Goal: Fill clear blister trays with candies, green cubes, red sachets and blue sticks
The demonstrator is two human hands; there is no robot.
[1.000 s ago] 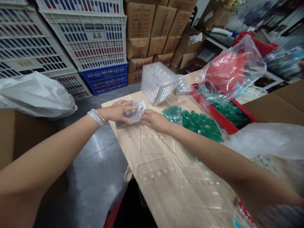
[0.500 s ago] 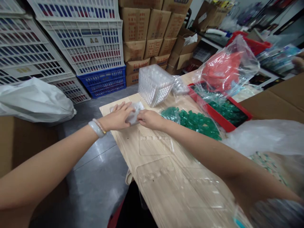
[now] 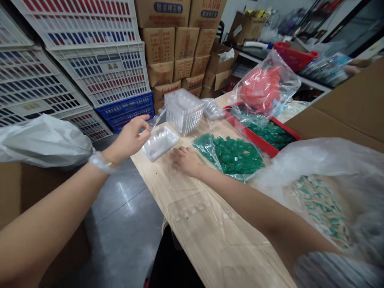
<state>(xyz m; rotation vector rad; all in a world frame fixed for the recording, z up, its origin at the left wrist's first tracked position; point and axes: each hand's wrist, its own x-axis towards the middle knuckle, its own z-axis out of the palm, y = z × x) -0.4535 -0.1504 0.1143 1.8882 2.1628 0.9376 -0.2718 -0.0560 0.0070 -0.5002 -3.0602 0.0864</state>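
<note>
My left hand (image 3: 130, 136) is raised at the table's far left corner, thumb and fingers pinched around a thin clear plastic piece (image 3: 157, 118). Just below it lies a clear plastic tray (image 3: 160, 143) with rounded compartments. My right hand (image 3: 184, 160) rests low over a clear flat tray on the wooden table (image 3: 156, 180), its fingers curled and blurred; whether it grips the tray is unclear. A stack of clear trays (image 3: 183, 114) stands behind. Green wrapped pieces (image 3: 237, 154) lie heaped on clear film right of my right hand.
A red tray (image 3: 267, 146) of green pieces stands at the right, a bag with red contents (image 3: 261, 88) over its far end. A large plastic bag (image 3: 336, 156) and cardboard flap (image 3: 348, 108) flank it. Crates (image 3: 105, 72) and cartons (image 3: 159, 46) are stacked beyond the table.
My left hand has lifted off the clear tray and moved left, with a thin clear piece at its fingers. My right hand has left the tray's edge and come nearer. The view has shifted.
</note>
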